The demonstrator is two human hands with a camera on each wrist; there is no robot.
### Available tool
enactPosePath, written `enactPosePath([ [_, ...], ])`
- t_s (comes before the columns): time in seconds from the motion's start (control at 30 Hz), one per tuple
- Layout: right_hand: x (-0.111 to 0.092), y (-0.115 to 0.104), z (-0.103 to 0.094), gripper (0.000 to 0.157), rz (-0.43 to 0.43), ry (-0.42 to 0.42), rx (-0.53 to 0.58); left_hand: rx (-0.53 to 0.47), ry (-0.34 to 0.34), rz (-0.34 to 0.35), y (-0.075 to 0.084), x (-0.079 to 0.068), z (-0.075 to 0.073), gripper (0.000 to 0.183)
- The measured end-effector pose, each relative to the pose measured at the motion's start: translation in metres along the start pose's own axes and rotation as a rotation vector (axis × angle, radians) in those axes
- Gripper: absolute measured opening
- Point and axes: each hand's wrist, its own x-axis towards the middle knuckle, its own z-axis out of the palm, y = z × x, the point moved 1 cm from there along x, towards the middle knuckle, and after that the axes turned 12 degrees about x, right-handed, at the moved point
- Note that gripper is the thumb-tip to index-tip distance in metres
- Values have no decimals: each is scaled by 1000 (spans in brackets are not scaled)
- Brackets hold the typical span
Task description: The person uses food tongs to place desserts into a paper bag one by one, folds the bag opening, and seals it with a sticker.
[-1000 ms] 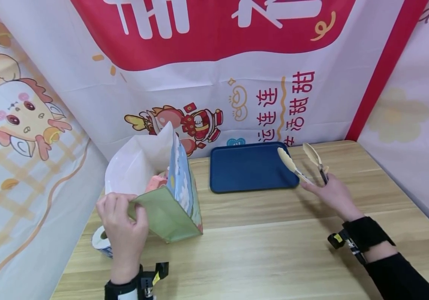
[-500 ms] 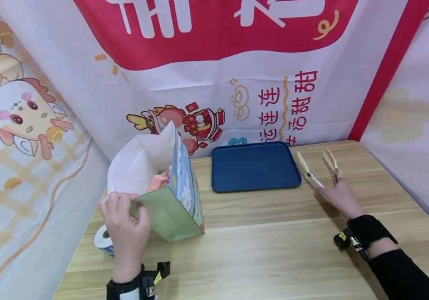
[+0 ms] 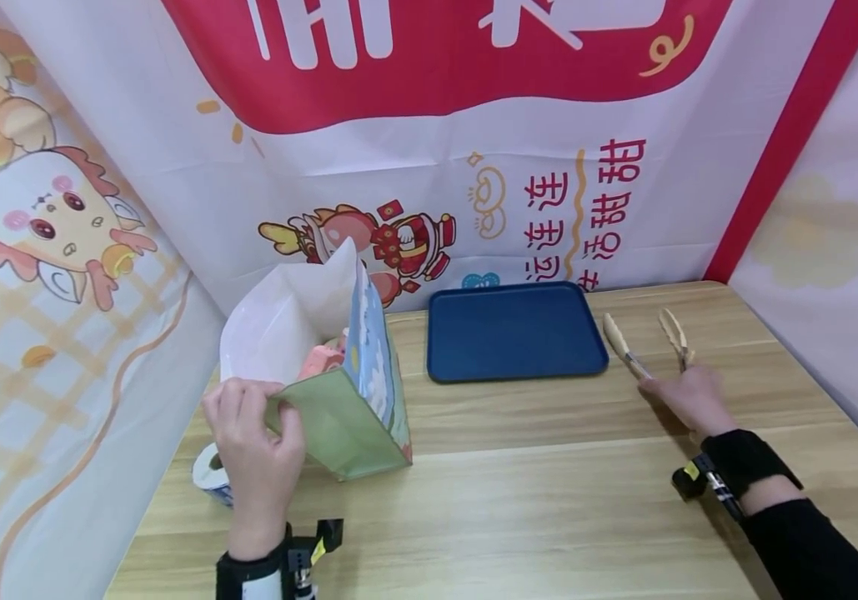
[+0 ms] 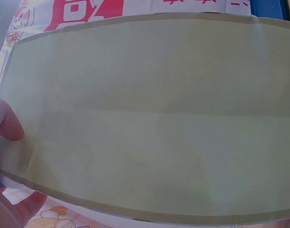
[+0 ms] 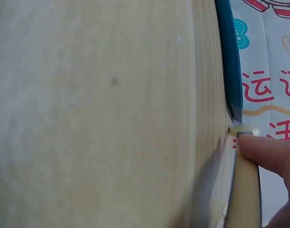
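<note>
A gift-style paper bag (image 3: 342, 429), pale green underneath and white inside, leans with its mouth toward the back left. My left hand (image 3: 256, 454) pinches its near lower edge between thumb and fingers. The bag's green bottom (image 4: 159, 114) fills the left wrist view. Something pink (image 3: 322, 358) shows inside the bag, mostly hidden. To the right, my right hand (image 3: 699, 402) holds the handle end of cream-tipped tongs (image 3: 619, 340), spread apart low over the table. In the right wrist view a finger (image 5: 268, 151) lies against one tan tong arm (image 5: 245, 194).
A dark blue tray (image 3: 519, 333) lies against the back wall, between the bag and the tongs. Beside my left hand stands a white roll (image 3: 209, 471), partly hidden. Printed cloth walls border the wooden table (image 3: 504, 517).
My right hand has carried the tongs rightward and down, from over the tray's right corner to beside it. My left hand keeps its hold on the bag.
</note>
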Motion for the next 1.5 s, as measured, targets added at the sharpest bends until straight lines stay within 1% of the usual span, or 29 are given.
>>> enactPosePath([
  [0.1,2,1,-2,80,-15,-25,-76,-5,-3,7,1,1,0,11],
  [0.27,3,0,-3,87,12,-63,-175,-15,-7,1,2,1,-1,11],
  [0.37,1,-2,-4,88,17,-71,-210,-27,-1,-5,2,0,-2,15],
  [0.43,1,-6,-3,91,-15,-57,-225,-35,6,-10,3,-1,-3,20],
  [0.5,1,-11,-3,94,-65,-24,-235,-37,9,-18,3,-1,-3,27],
  [0.6,2,-22,-1,97,-137,57,-227,-42,4,-35,2,-3,-3,35],
  [0.7,3,-42,1,98,-186,94,-183,-48,3,-61,4,-4,-3,39],
  [0.77,2,-62,6,97,-224,89,-166,-66,27,-81,7,-3,-4,40],
  [0.87,3,-96,18,94,-320,22,-148,-96,102,-115,18,0,-8,38],
  [0.93,4,-119,29,92,-381,-53,-122,-131,153,-152,26,3,-11,36],
  [0.97,4,-131,35,91,-411,-92,-95,-155,169,-177,30,4,-12,35],
  [1.03,2,-153,48,89,-444,-172,-32,-187,178,-249,36,4,-14,33],
  [1.1,-2,-175,61,89,-476,-215,20,-213,154,-321,40,3,-13,32],
  [1.2,-7,-204,83,88,-539,-261,68,-141,78,-396,40,-3,-10,25],
  [1.3,-9,-229,105,86,-609,-329,102,-72,-10,-435,43,-10,-7,19],
  [1.33,-9,-236,112,84,-631,-368,124,-49,-39,-447,44,-13,-6,19],
  [1.4,-9,-249,126,78,-653,-454,167,-49,-95,-486,49,-19,-5,22],
  [1.5,-7,-267,144,69,-649,-599,277,-41,-163,-536,55,-26,-3,30],
])
